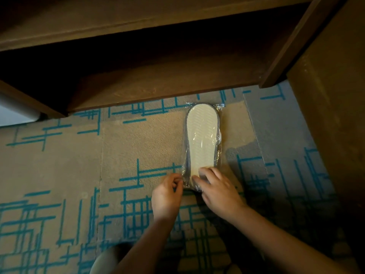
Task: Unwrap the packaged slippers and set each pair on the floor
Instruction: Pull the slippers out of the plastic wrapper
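Slipper pack (202, 143): pale sole up, clear wrap, lying before the wooden shelf (158, 89).
Your left hand (166, 196): fingers pinched the wrap's edge.
Your right hand (217, 189): fingers straight, pressed on it.

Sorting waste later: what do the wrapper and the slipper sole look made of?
The wrapper looks like thin clear plastic film: glossy, wrinkled, see-through. The sole looks like pale cream foam or rubber, matte with a ribbed tread; which one is unclear.
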A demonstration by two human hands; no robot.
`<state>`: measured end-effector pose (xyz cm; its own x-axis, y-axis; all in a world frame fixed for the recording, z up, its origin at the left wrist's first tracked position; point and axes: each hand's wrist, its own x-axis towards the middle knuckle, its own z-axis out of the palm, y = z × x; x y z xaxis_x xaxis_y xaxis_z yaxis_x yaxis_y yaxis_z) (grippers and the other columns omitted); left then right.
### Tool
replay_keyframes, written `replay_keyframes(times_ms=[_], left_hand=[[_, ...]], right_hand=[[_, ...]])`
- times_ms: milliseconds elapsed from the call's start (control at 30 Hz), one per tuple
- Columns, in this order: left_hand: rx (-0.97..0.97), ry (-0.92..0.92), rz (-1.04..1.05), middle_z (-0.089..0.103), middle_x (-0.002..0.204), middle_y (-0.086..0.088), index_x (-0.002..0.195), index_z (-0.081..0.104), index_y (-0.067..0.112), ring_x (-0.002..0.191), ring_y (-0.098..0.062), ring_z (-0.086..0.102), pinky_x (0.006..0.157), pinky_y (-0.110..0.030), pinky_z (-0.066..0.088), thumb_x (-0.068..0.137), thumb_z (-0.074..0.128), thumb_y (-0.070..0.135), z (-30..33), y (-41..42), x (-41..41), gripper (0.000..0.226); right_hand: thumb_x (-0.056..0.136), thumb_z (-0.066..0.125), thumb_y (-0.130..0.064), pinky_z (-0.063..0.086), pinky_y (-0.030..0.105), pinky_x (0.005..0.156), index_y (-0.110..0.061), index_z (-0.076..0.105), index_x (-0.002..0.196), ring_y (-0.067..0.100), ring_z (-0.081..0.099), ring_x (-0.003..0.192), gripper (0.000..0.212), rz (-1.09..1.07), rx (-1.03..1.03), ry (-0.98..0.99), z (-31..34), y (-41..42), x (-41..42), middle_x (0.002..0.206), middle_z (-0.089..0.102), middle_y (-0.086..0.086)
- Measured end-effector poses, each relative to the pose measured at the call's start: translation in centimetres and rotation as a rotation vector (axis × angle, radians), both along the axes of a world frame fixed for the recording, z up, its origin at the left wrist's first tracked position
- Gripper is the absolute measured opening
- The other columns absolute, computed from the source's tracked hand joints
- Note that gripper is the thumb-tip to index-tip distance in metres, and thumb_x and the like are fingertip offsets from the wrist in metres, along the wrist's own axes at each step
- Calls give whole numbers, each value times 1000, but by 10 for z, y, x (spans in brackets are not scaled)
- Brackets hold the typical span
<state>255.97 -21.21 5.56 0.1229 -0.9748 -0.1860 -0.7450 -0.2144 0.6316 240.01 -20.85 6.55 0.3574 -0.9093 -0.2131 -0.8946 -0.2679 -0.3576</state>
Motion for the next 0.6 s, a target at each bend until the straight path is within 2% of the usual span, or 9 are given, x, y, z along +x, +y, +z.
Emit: replay_keyframes(times_ms=[100,267,400,500,600], left_hand=[[-85,-53,-77,70,85,-2,90,69,15,71,-14,65,62,-22,48,81,66,14,1,-2,1,9],[-168,-69,-136,69,80,2,83,68,17,70,-9,61,62,-24,51,79,66,13,4,0,6,5],[-276,-119,-307,67,78,3,81,68,16,76,-9,56,71,-14,41,81,58,21,3,8,11,11],[-389,-124,-449,67,76,1,77,68,13,77,-11,55,70,-17,43,80,60,17,-5,20,19,9],[-353,-131,-535,67,82,3,77,68,17,83,-7,50,70,-18,48,80,60,16,-15,34,33,9]], right_hand=[[70,65,-18,55,32,82,-23,59,115,21,52,113,45,-4,4,7,1,0,0,119,56,2],[74,62,-18,54,35,85,-22,58,118,22,49,117,45,-13,23,9,1,-1,1,124,54,3],[78,59,-15,52,36,89,-22,57,121,22,46,121,44,-31,26,-36,2,-5,1,128,51,2],[79,58,-11,52,36,87,-23,57,122,23,47,121,45,-41,9,-47,2,-9,-2,130,52,2],[81,54,-10,49,35,89,-22,56,125,22,45,122,46,-50,11,-47,3,-14,-5,131,51,1]])
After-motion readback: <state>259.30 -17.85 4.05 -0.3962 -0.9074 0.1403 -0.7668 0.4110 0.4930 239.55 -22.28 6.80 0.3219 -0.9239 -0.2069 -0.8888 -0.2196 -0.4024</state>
